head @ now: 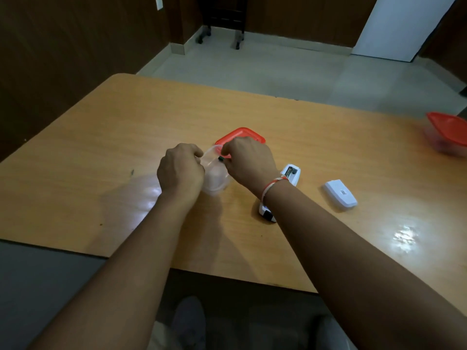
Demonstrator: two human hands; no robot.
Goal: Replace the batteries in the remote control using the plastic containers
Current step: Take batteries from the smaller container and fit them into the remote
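Battery pinched, right hand, over container

The wooden table carries a red lid, open remote, battery cover, centre-frame, and lidded container far right.

Both hands meet over clear container on table.

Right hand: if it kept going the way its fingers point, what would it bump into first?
Probably the clear container. The right hand pinches a small dark battery at its rim, fingers aimed left toward the left hand holding it. Depth is unclear.
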